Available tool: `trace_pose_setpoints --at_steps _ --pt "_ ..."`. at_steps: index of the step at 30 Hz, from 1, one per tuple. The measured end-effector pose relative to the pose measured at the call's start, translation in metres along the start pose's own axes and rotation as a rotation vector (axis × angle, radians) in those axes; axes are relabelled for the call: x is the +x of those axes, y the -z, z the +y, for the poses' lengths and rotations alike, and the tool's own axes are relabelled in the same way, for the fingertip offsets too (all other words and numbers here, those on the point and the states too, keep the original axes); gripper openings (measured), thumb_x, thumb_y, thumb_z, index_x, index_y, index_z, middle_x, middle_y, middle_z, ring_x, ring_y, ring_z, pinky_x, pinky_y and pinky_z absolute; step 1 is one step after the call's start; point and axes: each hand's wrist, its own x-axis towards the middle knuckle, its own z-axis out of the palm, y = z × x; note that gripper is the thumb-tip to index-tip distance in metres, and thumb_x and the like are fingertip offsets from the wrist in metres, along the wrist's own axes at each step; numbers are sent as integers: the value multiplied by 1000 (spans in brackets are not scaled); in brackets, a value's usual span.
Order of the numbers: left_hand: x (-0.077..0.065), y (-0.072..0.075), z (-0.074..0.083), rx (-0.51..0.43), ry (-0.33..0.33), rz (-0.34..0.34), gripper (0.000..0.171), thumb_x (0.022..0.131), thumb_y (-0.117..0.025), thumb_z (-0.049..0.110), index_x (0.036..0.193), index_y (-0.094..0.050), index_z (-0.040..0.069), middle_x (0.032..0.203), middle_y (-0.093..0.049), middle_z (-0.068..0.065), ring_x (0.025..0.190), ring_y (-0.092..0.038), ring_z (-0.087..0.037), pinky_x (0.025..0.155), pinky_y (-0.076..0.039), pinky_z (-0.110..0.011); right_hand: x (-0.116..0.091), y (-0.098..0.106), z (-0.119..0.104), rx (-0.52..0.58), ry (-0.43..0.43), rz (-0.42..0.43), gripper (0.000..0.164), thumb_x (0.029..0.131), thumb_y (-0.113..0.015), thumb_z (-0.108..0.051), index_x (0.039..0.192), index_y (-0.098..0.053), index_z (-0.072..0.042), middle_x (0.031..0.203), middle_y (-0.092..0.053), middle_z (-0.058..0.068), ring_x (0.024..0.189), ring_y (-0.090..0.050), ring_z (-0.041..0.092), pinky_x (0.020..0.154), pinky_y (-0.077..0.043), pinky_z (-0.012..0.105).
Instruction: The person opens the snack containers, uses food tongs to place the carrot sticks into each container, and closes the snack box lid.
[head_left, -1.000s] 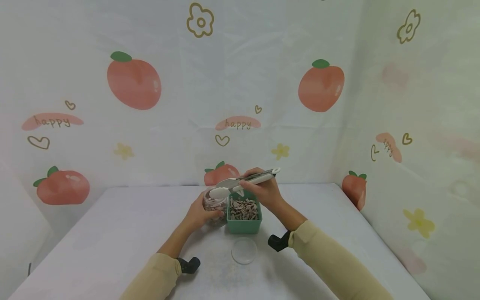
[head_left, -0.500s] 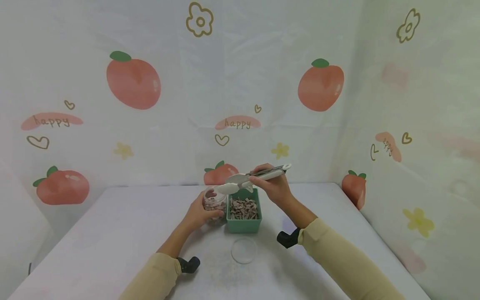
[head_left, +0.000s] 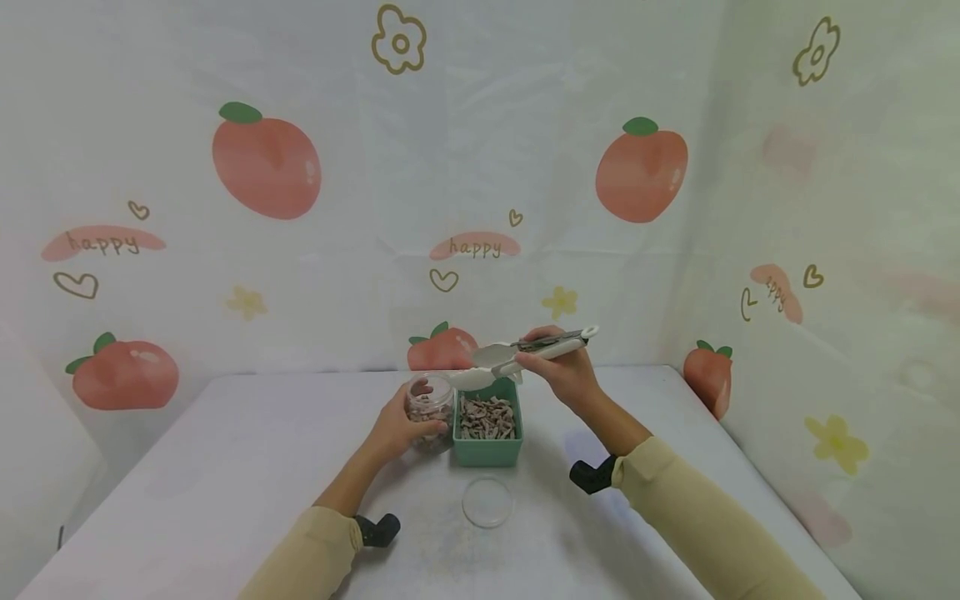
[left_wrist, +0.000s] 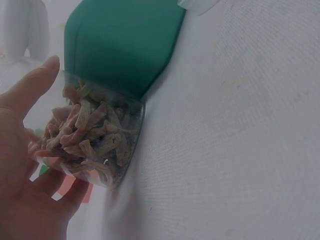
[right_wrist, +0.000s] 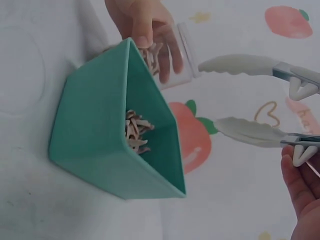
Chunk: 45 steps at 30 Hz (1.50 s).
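1. Left hand (head_left: 405, 429): thumb and fingers wrapped around a clear cylindrical plastic jar (head_left: 431, 408), part-filled with brownish dried strips (left_wrist: 95, 127).
2. Right hand (head_left: 566, 375): grasping white-and-metal tongs (head_left: 510, 367); tips parted, raised, pointing from this hand toward the jar.
3. Green rectangular plastic box (head_left: 487, 454): open-topped, just right of the left hand, containing similar strips.
4. Clear round disc (head_left: 487, 502): flat on the white worktop (head_left: 300, 433), nearer the person than both hands.
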Motion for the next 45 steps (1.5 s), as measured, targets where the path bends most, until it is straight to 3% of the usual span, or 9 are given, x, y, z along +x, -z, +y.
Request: trace_pose_setpoints --at_steps 5,18,24,30,37,45 --pt "0 0 0 6 -10 1 88 76 -85 24 147 -35 10 140 -52 -9 131 -43 -30 105 -33 -51 -1 7 23 11 5 11 31 83 -73 4 109 -59 14 108 -61 32 89 -65 16 74 -52 25" --pt "2 0 -1 4 -4 5 87 76 -85 20 146 -35 9 140 -52 -9 132 -42 -31 106 -31 -52 -11 13 37 -50 -61 5 34 84 -75 -4 110 -59 10 107 -62 29 88 -63 19 73 -52 25" --pt "1 -1 0 2 1 7 86 76 -85 19 146 -36 9 140 -52 -9 132 -41 -31 107 -31 -52 -15 12 44 -26 -91 -7 35 83 -74 1 111 -57 13 109 -60 33 87 -63 17 73 -51 24" --pt "1 -1 -1 2 1 6 88 75 -85 22 147 -35 10 140 -52 -9 133 -40 -30 107 -30 -52 -21 8 30 -50 -158 -25 39 83 -73 3 114 -54 17 111 -57 38 86 -62 15 73 -51 23" --pt "2 -1 -2 6 -4 7 89 75 -86 27 146 -36 10 140 -52 -9 133 -41 -31 107 -30 -53 -27 2 18 -148 -202 -54 42 85 -73 -3 118 -54 14 112 -59 35 92 -62 22 75 -50 27" --pt "2 -1 -2 23 -7 10 89 75 -86 28 146 -36 9 140 -52 -9 133 -41 -31 107 -30 -53 -23 2 57 -169 -216 -59 45 82 -79 -13 118 -58 4 111 -63 26 90 -63 22 76 -51 30"
